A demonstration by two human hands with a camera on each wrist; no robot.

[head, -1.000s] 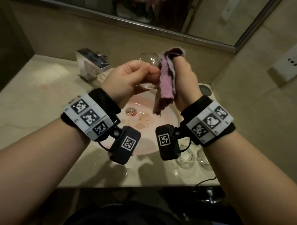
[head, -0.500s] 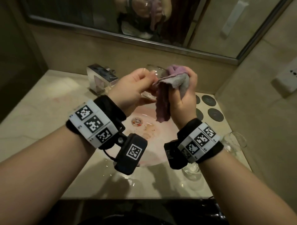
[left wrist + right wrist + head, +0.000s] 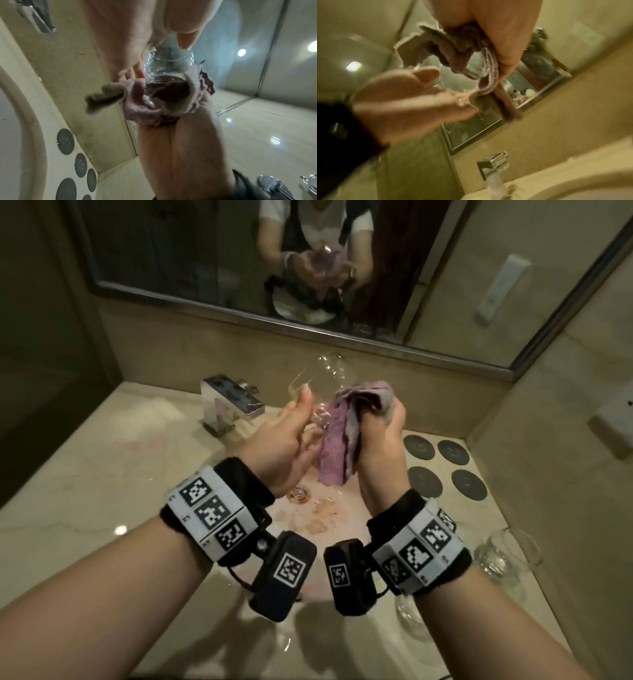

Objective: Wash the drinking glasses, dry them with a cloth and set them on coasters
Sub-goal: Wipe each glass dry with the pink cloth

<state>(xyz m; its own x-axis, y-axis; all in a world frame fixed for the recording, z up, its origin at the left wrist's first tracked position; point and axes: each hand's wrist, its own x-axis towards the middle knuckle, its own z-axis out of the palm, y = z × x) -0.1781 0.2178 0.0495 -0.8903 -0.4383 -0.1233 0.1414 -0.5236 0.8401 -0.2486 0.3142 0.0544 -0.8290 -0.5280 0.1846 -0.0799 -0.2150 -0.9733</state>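
The clear, beaded-wet glass (image 3: 323,392) was held tilted over the sink (image 3: 346,529), its long axis slanting away toward the mirror. The left hand (image 3: 287,446) gripped it; the right hand (image 3: 380,436), just beside, clutched the nubbly pink cloth (image 3: 342,440) around its near end. Four dark round coasters (image 3: 445,467) lay right.

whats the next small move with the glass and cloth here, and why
Probably turn the glass a little in the left hand so the cloth, gripped by the right hand, wipes a new patch. The left wrist view shows droplets on its wall, and all four coasters are bare.
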